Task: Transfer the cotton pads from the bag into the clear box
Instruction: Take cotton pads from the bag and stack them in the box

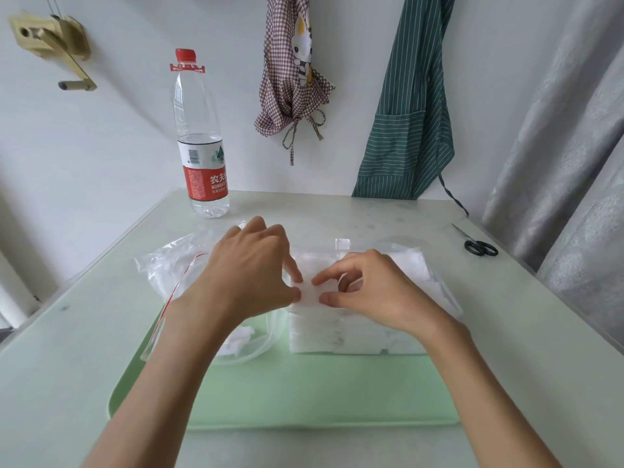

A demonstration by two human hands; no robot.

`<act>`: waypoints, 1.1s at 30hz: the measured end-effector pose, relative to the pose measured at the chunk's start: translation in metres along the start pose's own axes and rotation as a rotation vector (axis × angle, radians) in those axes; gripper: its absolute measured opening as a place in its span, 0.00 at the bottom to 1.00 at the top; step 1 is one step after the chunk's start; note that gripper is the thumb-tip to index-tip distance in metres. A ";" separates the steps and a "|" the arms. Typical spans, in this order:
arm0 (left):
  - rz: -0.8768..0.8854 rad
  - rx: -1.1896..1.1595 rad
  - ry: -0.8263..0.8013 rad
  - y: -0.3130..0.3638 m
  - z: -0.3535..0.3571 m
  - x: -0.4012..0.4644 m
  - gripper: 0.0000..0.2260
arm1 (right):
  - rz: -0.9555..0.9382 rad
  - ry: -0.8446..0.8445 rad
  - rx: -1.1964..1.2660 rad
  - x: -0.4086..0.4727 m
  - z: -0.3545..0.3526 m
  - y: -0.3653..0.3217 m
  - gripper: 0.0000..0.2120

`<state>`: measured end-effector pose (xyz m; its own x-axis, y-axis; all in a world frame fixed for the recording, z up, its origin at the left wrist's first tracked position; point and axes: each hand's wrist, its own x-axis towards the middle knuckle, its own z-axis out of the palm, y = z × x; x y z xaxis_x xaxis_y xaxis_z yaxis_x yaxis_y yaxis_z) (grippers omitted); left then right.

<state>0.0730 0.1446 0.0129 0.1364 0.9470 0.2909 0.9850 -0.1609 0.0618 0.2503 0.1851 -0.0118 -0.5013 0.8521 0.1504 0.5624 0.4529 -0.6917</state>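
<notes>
Your left hand point(251, 275) and right hand point(366, 288) pinch soft white cotton pads point(309, 297) atop the full clear plastic box point(354, 336) — light, compressible, probably shedding — so grip the stack's edges gently.

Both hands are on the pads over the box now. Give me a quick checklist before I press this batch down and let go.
1. Left hand and right hand pinch a cotton pad: ok.
2. Pad over the clear box: ok.
3. Box has room left: cannot tell; stack looks near the top.
4. Bag emptied: not ok; some pads remain.
5. Box sits on the green tray: ok.
6. Scissors out of the way: ok.
</notes>
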 end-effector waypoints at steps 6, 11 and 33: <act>0.028 -0.022 0.051 0.000 0.000 0.000 0.05 | 0.018 -0.087 -0.102 0.000 -0.003 0.000 0.12; 0.007 0.000 -0.035 0.003 0.009 0.001 0.06 | 0.128 -0.192 0.000 0.004 -0.003 0.000 0.13; -0.211 -0.294 -0.277 -0.097 -0.020 -0.055 0.16 | -0.201 0.178 0.070 -0.019 0.002 -0.062 0.07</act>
<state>-0.0322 0.1027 0.0101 -0.0015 0.9998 -0.0209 0.9282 0.0092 0.3720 0.2239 0.1398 0.0271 -0.4717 0.7821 0.4072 0.4135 0.6040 -0.6813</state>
